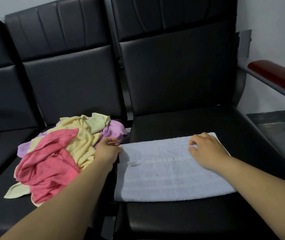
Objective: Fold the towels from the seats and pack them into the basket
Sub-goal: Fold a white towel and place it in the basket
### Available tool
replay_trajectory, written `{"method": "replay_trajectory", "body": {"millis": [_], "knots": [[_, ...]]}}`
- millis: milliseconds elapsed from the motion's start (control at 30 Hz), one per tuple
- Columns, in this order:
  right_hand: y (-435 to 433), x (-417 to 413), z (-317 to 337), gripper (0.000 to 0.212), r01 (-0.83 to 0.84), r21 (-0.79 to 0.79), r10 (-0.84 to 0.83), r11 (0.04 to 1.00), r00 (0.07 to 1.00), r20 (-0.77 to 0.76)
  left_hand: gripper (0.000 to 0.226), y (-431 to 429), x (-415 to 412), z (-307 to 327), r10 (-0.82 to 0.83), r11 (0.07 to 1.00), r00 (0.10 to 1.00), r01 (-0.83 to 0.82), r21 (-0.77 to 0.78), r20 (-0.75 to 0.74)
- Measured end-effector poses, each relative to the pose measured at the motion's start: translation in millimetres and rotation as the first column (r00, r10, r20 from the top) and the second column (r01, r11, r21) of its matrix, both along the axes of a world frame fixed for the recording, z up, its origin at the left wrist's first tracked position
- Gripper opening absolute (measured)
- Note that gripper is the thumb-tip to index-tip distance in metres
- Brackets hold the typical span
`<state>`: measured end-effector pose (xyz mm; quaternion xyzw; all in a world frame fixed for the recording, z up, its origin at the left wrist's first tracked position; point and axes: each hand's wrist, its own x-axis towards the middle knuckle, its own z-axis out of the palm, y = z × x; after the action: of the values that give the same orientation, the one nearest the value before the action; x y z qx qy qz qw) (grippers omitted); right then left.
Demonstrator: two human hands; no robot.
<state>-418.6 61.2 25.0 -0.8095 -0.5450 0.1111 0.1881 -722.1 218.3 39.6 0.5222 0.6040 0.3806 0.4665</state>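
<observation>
I count one white towel (pixel 169 177), folded flat on the right seat (pixel 190 118). My left hand (pixel 107 150) pinches its left edge. My right hand (pixel 205 149) rests on it with fingers bent; I can't tell whether it grips. One heap (pixel 55 158) of perhaps four towels lies on the middle seat (pixel 3 213).

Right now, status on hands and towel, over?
Left hand pinches far-left corner of pale terry towel, flat on black padded seat. Right hand on its far edge, grip unclear. Pink, yellow, lilac towels heaped alongside; basket unseen.
</observation>
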Motion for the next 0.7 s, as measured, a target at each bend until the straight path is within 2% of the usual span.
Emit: {"method": "replay_trajectory", "body": {"millis": [100, 167, 267, 367, 433, 600, 700], "knots": [[-1.1, 2.5, 5.3, 0.018, -0.024, -0.053, 0.023, 0.998, 0.999, -0.024, 0.032, -7.3, -2.8, 3.8, -0.037, 0.978, 0.952, 0.097, 0.184, -0.304], [-3.5, 5.6, 10.5, 0.025, -0.051, -0.082, 0.045, 0.995, 0.997, -0.067, 0.03, -12.5, -2.7, 8.7, -0.091, 0.951, 0.914, 0.197, 0.237, -0.395], [-11.4, 13.4, 25.7, 0.028, -0.088, -0.138, 0.07, 0.986, 0.988, -0.135, 0.023, -22.4, -1.8, 16.4, -0.343, 0.886, 0.838, 0.438, 0.149, -0.424], [-21.3, 23.8, 43.1, 0.027, -0.151, -0.255, 0.117, 0.955, 0.983, -0.144, 0.023, -31.3, 0.1, 18.5, -0.591, 0.731, 0.613, 0.681, -0.027, -0.525], [-25.5, 30.9, 49.7, 0.028, -0.171, -0.321, 0.136, 0.932, 0.982, -0.128, 0.024, -34.4, 1.4, 16.2, -0.609, 0.688, 0.52, 0.723, -0.072, -0.599], [-31.4, 39.4, 56.0, 0.027, -0.193, -0.368, 0.13, 0.91, 0.974, -0.187, 0.028, -32.6, 1.7, 18.6, -0.572, 0.712, 0.472, 0.692, -0.12, -0.671], [-35.7, 43.6, 58.3, 0.024, -0.198, -0.359, 0.126, 0.912, 0.968, -0.215, 0.028, -32.0, -2.0, 23.7, -0.613, 0.721, 0.488, 0.667, -0.187, -0.621]]}}
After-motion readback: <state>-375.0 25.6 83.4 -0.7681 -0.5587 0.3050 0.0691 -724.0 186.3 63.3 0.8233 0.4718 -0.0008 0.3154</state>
